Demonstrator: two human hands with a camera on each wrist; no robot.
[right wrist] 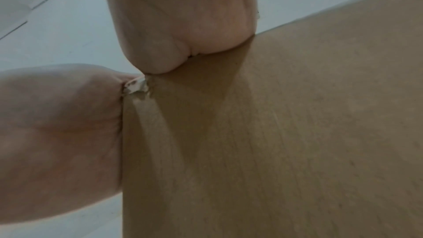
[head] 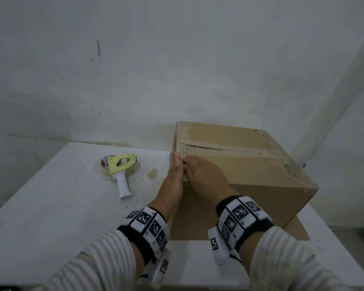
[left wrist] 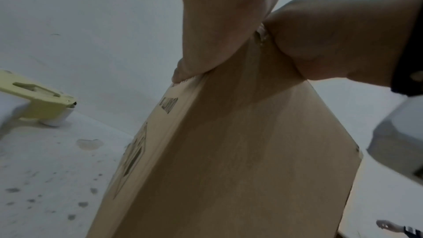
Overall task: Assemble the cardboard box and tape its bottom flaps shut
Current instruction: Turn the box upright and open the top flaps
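— White counter (head: 40, 206) against a scuffed pale wall; the cardboard box (head: 250, 175) stands on it to the right, its folded flaps facing up with a strip of tape along the centre seam. One loose flap lies flat on the counter at its foot.

— And the hands?

— Both at the box's near left top corner. The left hand (head: 173, 177) lies with straight fingers flat against the left side wall. The right hand (head: 206, 175) has its fingers curled down at the same corner, seemingly pinching a crumpled tape end (right wrist: 137, 86) where it comes over the edge.

— How would you expect the box to handle?

— Light and hollow, I'd judge. Walls stiff along the creases but likely to bow if pushed mid-panel. The seam edges look ragged, so tape may not bed well there.

— Where to hold it, then?

— Corners and folded edges, where the board is doubled. Bracing the side wall while rubbing the tape tail down seems sound.

— The tape dispenser (head: 120, 166)?

— Lying on its side on the counter, left of the box, apart from both hands.
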